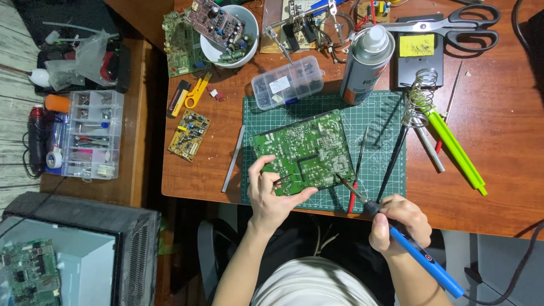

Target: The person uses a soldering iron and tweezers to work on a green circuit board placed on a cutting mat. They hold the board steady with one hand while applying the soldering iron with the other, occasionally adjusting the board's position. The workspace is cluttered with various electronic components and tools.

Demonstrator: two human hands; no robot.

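- Here, my left hand [273, 190] gripped the near-left corner of the green circuit board [303, 152], thumb on top, fingers curled under its edge; the board lay solder side up, tilted across the green cutting mat [379, 116].
- A thin wire appeared to run from my left fingers across the board's near edge; too fine for me to tell whether it was pinched or loose.
- My right hand [398, 222] was closed around the blue soldering iron [416, 254], held like a pen, its cable trailing off to my lower right.
- The iron's tip touched, or sat just above, the board's near-right edge; contact could not be told.
- Beside the board on the mat: a red-handled probe and dark tweezers [359, 158], lying roughly upright in the frame.
- Beyond the mat stood a spray can [365, 62], just beside a clear parts box [287, 82] with small components.
- To the right: a coil iron stand [418, 93], a black base with a yellow sponge [416, 45], scissors [462, 25], and a green desoldering pump [456, 150] on the wooden table [498, 170].
- Far side: a white bowl [229, 34] holding a small board, another green board beside it.
- Left of the mat: a small yellow board [188, 135], a yellow wire stripper [197, 90].
- On the side table, a clear compartment organiser [85, 136].
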